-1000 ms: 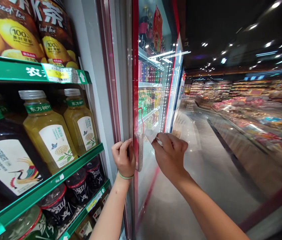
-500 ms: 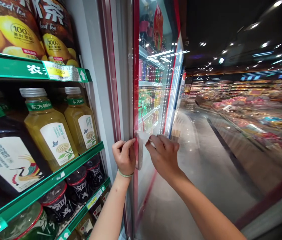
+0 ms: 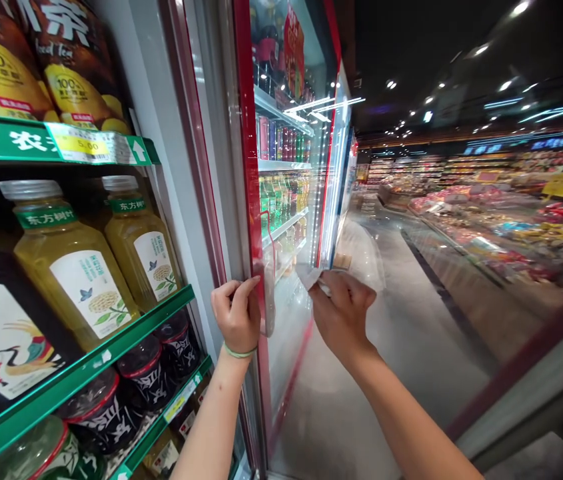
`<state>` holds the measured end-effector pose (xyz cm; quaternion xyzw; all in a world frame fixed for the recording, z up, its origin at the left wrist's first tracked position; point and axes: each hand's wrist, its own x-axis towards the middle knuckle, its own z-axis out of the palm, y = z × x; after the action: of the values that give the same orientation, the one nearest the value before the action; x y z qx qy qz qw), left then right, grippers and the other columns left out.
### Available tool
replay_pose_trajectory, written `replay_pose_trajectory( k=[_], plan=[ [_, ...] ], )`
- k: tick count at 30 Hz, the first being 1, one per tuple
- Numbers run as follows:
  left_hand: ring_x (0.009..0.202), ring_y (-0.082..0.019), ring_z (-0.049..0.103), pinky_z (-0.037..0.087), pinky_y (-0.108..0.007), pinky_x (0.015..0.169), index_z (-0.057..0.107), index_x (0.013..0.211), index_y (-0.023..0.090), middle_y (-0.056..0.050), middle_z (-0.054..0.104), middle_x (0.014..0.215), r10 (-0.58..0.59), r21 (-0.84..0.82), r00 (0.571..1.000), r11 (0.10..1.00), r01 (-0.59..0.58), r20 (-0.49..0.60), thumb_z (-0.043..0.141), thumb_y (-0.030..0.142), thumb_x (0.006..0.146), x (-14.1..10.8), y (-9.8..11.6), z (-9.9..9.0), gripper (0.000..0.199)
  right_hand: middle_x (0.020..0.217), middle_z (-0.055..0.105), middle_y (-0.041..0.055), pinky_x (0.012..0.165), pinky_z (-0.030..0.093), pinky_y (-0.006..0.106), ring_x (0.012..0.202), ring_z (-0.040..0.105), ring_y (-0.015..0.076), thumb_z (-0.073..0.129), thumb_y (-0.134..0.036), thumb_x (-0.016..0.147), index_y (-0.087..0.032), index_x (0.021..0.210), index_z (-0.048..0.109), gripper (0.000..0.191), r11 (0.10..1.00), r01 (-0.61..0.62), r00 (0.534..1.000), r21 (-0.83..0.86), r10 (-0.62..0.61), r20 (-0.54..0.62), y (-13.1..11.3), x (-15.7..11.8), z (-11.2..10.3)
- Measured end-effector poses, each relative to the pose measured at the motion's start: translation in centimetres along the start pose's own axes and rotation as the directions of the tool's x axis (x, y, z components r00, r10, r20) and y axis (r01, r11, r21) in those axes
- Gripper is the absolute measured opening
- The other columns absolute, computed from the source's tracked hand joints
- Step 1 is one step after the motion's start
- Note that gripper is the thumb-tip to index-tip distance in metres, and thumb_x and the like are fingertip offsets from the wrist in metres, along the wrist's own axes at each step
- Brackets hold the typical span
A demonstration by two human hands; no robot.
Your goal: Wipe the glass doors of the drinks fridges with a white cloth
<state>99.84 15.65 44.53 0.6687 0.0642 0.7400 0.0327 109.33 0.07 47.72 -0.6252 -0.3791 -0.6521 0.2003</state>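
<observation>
My right hand (image 3: pixel 344 313) is closed in a pinch on a thin white sheet (image 3: pixel 310 275), like a tissue or wipe, whose far end is smeared by motion. It is in front of a glass cooler door (image 3: pixel 286 373), apart from the red frame. My left hand (image 3: pixel 236 317), with a pale green band at the wrist, rests against the red upright frame (image 3: pixel 248 167). Its fingers are curled, with the tips at the frame's edge; what lies between them is hidden. Close by on the left stands a bottle of yellow tea (image 3: pixel 76 267) on a green-edged shelf.
Dark-capped bottles (image 3: pixel 138 370) fill the lower shelf, and iced tea packs (image 3: pixel 74 73) the upper one. A price tag (image 3: pixel 84 145) reads 5.00. Another glass door's red-edged frame (image 3: pixel 526 360) crosses the lower right. Beyond are the aisle floor (image 3: pixel 386 267) and produce-like displays (image 3: pixel 501 227).
My right hand has moved right with the white sheet, away from the red frame. My left hand stays at the frame. The whole view has shifted slightly to the right.
</observation>
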Motion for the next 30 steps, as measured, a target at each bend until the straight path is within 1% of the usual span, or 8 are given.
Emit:
replay_pose_trajectory(
  k=[3, 7, 10, 14, 19, 23, 25, 30],
  plan=[
    [0.094, -0.018, 0.059, 0.050, -0.034, 0.083, 0.071, 0.115, 0.022, -0.005, 0.059, 0.097, -0.022, -0.032, 0.999, 0.999, 0.024, 0.041, 0.060, 0.010, 0.094, 0.6, 1.6, 0.0, 0.028, 0.102, 0.067, 0.0018, 0.083, 0.030, 0.035, 0.107, 0.052, 0.0187, 0.060, 0.000, 0.086, -0.028, 0.088, 0.074, 0.031, 0.997, -0.059, 0.998, -0.042, 0.058, -0.010, 0.4, 0.4, -0.3],
    [0.094, -0.017, 0.060, 0.050, -0.033, 0.084, 0.069, 0.116, 0.022, -0.005, 0.061, 0.099, 0.029, -0.091, 0.996, 0.996, -0.022, 0.080, 0.060, 0.007, 0.093, 0.9, 3.4, 0.6, 0.029, 0.098, 0.066, 0.0000, 0.082, 0.029, 0.033, 0.103, 0.052, 0.0159, 0.061, -0.003, 0.086, -0.029, 0.085, 0.072, 0.028, 1.000, 0.011, 0.999, -0.021, -0.010, 0.039, 0.9, -0.3, -0.7],
    [0.095, -0.017, 0.060, 0.051, -0.033, 0.084, 0.069, 0.118, 0.023, -0.004, 0.061, 0.100, 0.016, -0.110, 0.994, 0.994, -0.003, 0.110, 0.058, 0.009, 0.094, 0.7, 4.3, 1.0, 0.029, 0.097, 0.064, 0.0000, 0.080, 0.029, 0.033, 0.100, 0.052, 0.0157, 0.062, -0.002, 0.084, -0.029, 0.082, 0.072, 0.029, 0.999, 0.007, 1.000, -0.046, -0.006, 0.014, 2.0, -1.1, -1.0],
    [0.097, -0.018, 0.061, 0.051, -0.035, 0.086, 0.068, 0.119, 0.023, -0.006, 0.061, 0.101, -0.017, -0.137, 0.990, 0.990, 0.036, 0.139, 0.059, 0.009, 0.095, 0.4, 5.7, 1.4, 0.030, 0.104, 0.064, 0.0021, 0.082, 0.031, 0.036, 0.106, 0.052, 0.0190, 0.063, -0.002, 0.083, -0.033, 0.094, 0.076, 0.035, 0.994, -0.071, 0.997, -0.087, 0.070, -0.013, 3.1, -1.4, -1.1],
    [0.102, -0.019, 0.061, 0.051, -0.036, 0.092, 0.064, 0.127, 0.022, -0.008, 0.061, 0.108, -0.013, -0.182, 0.968, 0.982, 0.060, 0.249, 0.057, 0.009, 0.095, 0.1, 7.0, 1.8, 0.034, 0.104, 0.063, 0.0007, 0.083, 0.032, 0.034, 0.105, 0.053, 0.0165, 0.064, -0.002, 0.083, -0.033, 0.096, 0.075, 0.035, 0.998, -0.029, 0.999, -0.050, 0.031, 0.031, 3.7, -2.4, -1.8],
    [0.105, -0.020, 0.060, 0.052, -0.036, 0.093, 0.063, 0.127, 0.023, -0.008, 0.060, 0.110, -0.029, -0.172, 0.965, 0.982, 0.076, 0.260, 0.060, 0.009, 0.094, -0.1, 7.8, 2.2, 0.036, 0.103, 0.061, 0.0059, 0.084, 0.033, 0.035, 0.107, 0.051, 0.0209, 0.056, -0.002, 0.087, -0.031, 0.103, 0.076, 0.039, 0.985, -0.129, 0.992, -0.113, 0.128, -0.019, 5.0, -2.4, -2.5],
    [0.105, -0.020, 0.060, 0.052, -0.036, 0.093, 0.063, 0.128, 0.024, -0.008, 0.061, 0.110, -0.035, -0.166, 0.961, 0.983, 0.083, 0.275, 0.061, 0.010, 0.094, -0.2, 8.7, 2.6, 0.037, 0.105, 0.060, 0.0076, 0.086, 0.034, 0.036, 0.109, 0.050, 0.0226, 0.055, -0.003, 0.088, -0.032, 0.108, 0.075, 0.040, 0.979, -0.151, 0.988, -0.140, 0.153, 0.009, 5.5, -2.3, -2.6],
    [0.109, -0.022, 0.061, 0.054, -0.036, 0.090, 0.059, 0.132, 0.023, -0.009, 0.060, 0.112, -0.053, -0.208, 0.943, 0.970, 0.127, 0.328, 0.061, 0.010, 0.094, -1.2, 10.6, 3.3, 0.041, 0.101, 0.058, 0.0055, 0.079, 0.035, 0.032, 0.102, 0.051, 0.0188, 0.058, 0.000, 0.084, -0.034, 0.115, 0.072, 0.047, 0.993, -0.052, 0.997, -0.104, 0.057, 0.043, 6.9, -3.5, -3.2]
  ],
)
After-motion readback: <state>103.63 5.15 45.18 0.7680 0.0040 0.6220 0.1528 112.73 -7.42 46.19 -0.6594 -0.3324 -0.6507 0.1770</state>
